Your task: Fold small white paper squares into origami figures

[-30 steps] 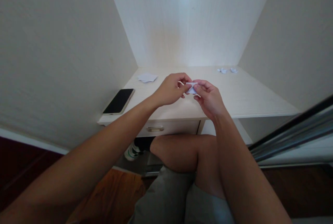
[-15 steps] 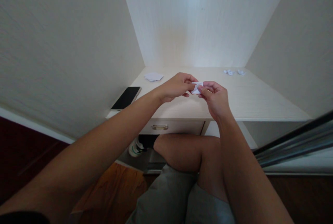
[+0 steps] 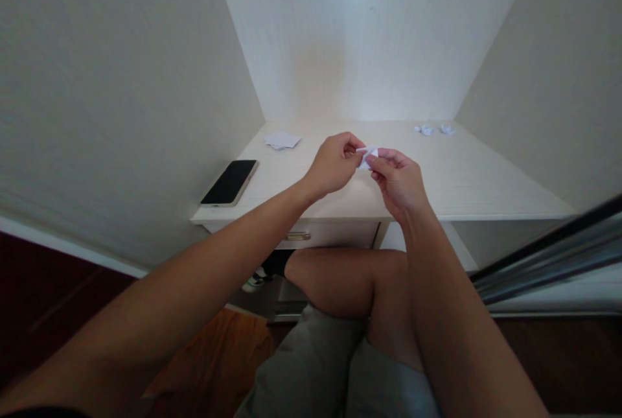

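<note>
A small piece of folded white paper (image 3: pixel 368 157) is held between both hands above the desk (image 3: pixel 330 201). My left hand (image 3: pixel 337 162) pinches its left edge between thumb and fingers. On the opposite side, my right hand (image 3: pixel 399 178) grips the paper, its thumb pressed on the face and fingers behind. Fingertips hide part of the folds. A few white paper sheets (image 3: pixel 282 140) lie stacked at the back left of the desk. Several small folded paper pieces (image 3: pixel 432 129) rest at the back right.
A phone (image 3: pixel 230 183) lies face up near the desk's left edge. Panels stand on the left, right and back. Below the desktop is a drawer with a metal handle (image 3: pixel 297 236), above my bare knees (image 3: pixel 335 282). A shoe (image 3: pixel 253 282) shows beneath.
My left hand has closed in on the paper's left edge, its fingers now more curled. The paper's upper edge looks lifted or folded. The view has shifted slightly.
</note>
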The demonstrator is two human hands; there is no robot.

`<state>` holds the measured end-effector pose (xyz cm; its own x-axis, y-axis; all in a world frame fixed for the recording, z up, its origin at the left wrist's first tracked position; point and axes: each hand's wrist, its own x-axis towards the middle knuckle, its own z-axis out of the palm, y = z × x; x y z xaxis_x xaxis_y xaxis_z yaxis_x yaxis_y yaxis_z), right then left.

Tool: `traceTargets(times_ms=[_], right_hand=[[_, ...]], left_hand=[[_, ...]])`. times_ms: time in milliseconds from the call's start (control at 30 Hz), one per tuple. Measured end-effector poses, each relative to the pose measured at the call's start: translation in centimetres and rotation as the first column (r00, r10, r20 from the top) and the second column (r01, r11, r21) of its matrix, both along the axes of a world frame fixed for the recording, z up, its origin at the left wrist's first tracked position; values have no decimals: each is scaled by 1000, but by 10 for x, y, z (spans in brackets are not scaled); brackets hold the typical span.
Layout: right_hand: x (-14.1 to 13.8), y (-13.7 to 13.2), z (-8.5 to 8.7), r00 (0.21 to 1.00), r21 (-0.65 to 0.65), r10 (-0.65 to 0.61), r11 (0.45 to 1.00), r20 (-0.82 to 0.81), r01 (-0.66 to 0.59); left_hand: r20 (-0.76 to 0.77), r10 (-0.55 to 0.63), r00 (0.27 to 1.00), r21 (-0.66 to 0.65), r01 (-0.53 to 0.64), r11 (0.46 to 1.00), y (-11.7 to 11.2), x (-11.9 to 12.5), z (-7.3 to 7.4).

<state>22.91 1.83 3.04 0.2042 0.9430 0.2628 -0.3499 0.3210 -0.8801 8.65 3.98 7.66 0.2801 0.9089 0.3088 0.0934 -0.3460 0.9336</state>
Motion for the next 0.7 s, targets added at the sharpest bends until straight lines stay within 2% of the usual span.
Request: traceTargets(times_ms=[100,233,367,500,700], right_hand=[[1,0,1,1000,-25,-5,1000,10,6],[2,-3,1,999,-63,38,997,20,-37],[6,-6,1,991,-102,134,986,11,-132],[11,-9,0,966,-143,258,956,-16,-258],[16,-10,-1,928,-178,369,912,-43,-370]], left_hand=[[9,12,1000,-19,-12,1000,0,1,-1],[45,-105,993,-160,111,981,2,-4,0],[117,-271,955,-355,295,887,8,-16,1],[206,-356,911,-461,411,786,10,-24,-3],[298,-355,886,-488,461,741,10,-25,-9]])
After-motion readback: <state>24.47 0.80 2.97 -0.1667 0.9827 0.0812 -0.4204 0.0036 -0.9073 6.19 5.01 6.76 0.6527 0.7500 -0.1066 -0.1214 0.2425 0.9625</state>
